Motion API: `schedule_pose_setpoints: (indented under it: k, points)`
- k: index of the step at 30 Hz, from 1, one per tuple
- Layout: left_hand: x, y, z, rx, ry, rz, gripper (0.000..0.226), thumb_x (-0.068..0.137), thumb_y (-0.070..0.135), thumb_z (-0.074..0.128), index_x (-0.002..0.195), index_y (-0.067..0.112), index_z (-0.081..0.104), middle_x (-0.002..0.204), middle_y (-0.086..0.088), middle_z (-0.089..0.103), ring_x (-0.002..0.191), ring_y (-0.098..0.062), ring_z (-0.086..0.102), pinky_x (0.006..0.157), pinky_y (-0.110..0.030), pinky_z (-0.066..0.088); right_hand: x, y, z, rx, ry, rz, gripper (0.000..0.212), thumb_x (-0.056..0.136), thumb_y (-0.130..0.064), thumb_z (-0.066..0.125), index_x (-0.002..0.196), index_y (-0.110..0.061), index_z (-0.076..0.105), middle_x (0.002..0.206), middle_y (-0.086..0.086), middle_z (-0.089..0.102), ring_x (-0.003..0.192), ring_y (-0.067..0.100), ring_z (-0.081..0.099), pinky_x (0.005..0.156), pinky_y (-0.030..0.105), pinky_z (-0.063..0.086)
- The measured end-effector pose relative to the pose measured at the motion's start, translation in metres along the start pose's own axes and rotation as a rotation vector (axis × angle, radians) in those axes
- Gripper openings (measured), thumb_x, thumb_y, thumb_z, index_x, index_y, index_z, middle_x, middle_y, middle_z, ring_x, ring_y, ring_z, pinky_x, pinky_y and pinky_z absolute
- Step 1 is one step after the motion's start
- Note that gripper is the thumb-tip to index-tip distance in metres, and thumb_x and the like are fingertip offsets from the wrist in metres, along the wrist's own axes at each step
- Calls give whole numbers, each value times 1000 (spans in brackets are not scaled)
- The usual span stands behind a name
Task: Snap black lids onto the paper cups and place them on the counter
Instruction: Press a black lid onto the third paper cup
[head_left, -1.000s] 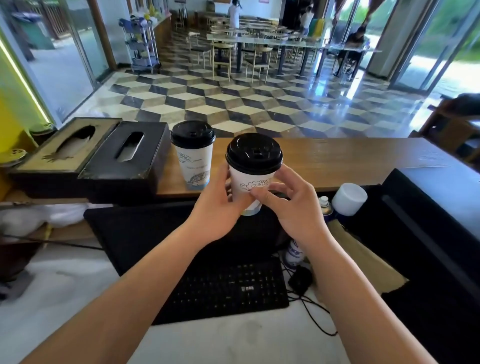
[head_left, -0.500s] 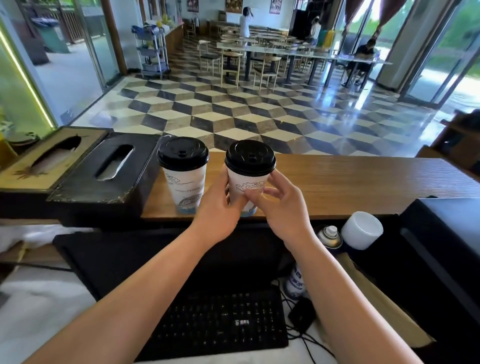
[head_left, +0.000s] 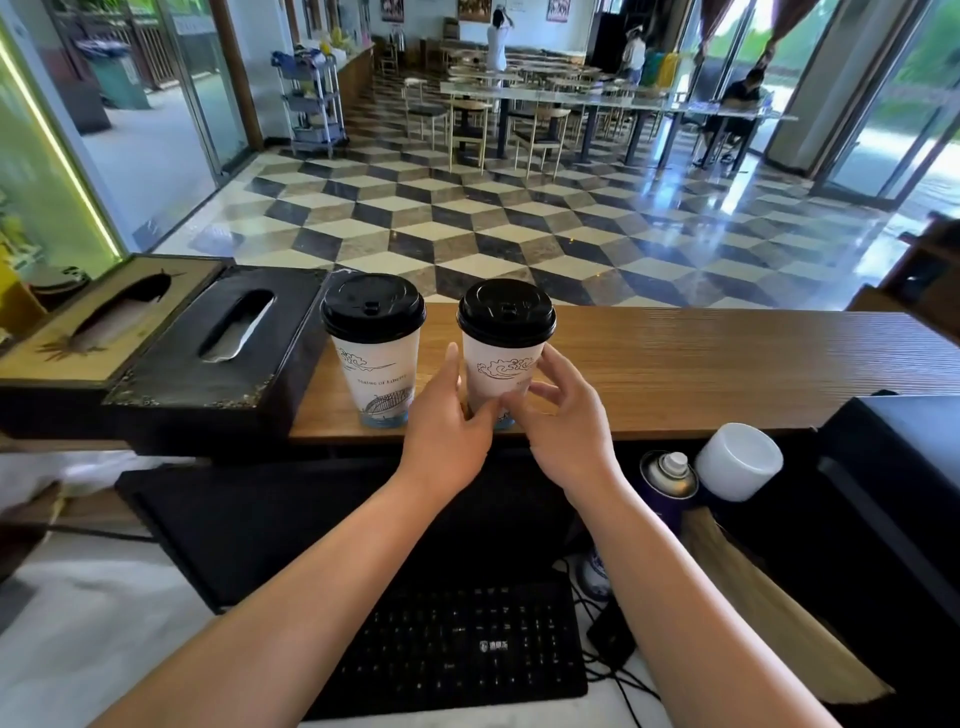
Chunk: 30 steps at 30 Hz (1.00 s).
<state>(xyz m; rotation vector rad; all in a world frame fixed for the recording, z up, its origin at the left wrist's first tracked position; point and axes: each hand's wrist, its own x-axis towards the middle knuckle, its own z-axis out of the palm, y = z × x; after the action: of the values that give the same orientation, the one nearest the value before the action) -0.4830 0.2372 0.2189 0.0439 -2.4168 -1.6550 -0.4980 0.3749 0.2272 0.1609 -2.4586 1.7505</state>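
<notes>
Two white paper cups with black lids stand side by side on the wooden counter (head_left: 701, 364). The left cup (head_left: 376, 374) stands free, its lid (head_left: 372, 307) seated. The right cup (head_left: 498, 374), under its own lid (head_left: 506, 312), rests on the counter's near edge between my hands. My left hand (head_left: 447, 431) lies against the cup's lower left side with the thumb across its front. My right hand (head_left: 566, 421) is at the lower right, fingers spread and loose, only the index fingertip touching the cup.
A black tissue box (head_left: 218, 353) sits right beside the left cup, a tan one (head_left: 104, 322) further left. Below the counter are a spray can (head_left: 667, 473), a white tub (head_left: 737, 460) and a black keyboard (head_left: 457, 644). Bare counter stretches to the right.
The lidded cup went forward and down from mid-air onto the counter beside the first cup. My right hand's fingers have spread away from it.
</notes>
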Motion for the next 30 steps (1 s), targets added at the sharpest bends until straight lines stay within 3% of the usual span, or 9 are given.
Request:
schedule_pose_setpoints:
  k: [2,4,8,12,15,18,23,27,30]
  points:
    - [-9,4,-3,-4,42,-88,90,88,20,75,160,19,20,139,7,58,129,-8,54,111,-35,43,-6,-3,-1,-14,28,54,74,89,-21,76,153,-33,40,146,-16,53,124,6,56,97,32,54]
    - [-26,7,-8,-35,51,-131,92,86,17,76,160,20,20,153,-2,48,139,-16,48,114,-38,43,-20,-7,-4,-25,87,95,75,89,-20,76,153,-29,38,144,-14,51,120,6,57,96,34,56]
    - [-78,11,-22,-111,68,-70,75,87,10,75,151,26,39,143,10,54,125,-6,58,98,-21,52,-72,-9,-6,35,155,92,41,93,-7,63,124,-34,61,119,-14,66,99,7,68,86,30,59]
    - [-133,-7,-40,-85,61,-58,47,86,5,74,124,30,61,114,13,67,104,-6,68,85,-20,58,-137,10,-3,75,26,150,36,96,3,54,108,-29,68,101,-8,72,89,11,71,75,31,61]
    - [-175,-30,-53,-38,-26,-113,37,87,4,71,111,31,65,107,12,70,97,-7,70,81,-23,59,-186,34,1,15,-97,225,34,95,4,56,105,-26,69,96,-7,72,84,16,70,72,34,62]
    - [-215,-59,-66,18,-104,-206,33,89,2,68,109,28,67,105,12,71,94,-5,69,79,-17,56,-231,61,6,-17,-215,339,36,94,1,61,100,-35,66,97,-7,72,84,24,69,74,42,61]
    - [-283,-116,-80,72,-201,-374,39,88,-4,67,105,31,64,104,11,69,85,-3,66,76,-15,50,-297,96,12,-54,-290,530,29,94,-8,65,103,-36,66,107,-7,70,87,18,68,82,42,60]
    - [-326,-145,-80,63,-266,-507,43,86,-8,67,115,24,63,114,1,67,84,-13,66,68,-14,50,-335,114,19,-94,-386,653,32,92,-16,70,119,-34,65,117,-8,65,93,15,68,92,42,58]
    - [-346,-156,-75,70,-319,-575,56,85,-10,64,128,24,58,127,0,61,93,-18,66,73,-18,52,-352,116,26,-88,-428,715,40,92,-26,72,129,-33,60,123,-12,61,98,15,69,91,40,58]
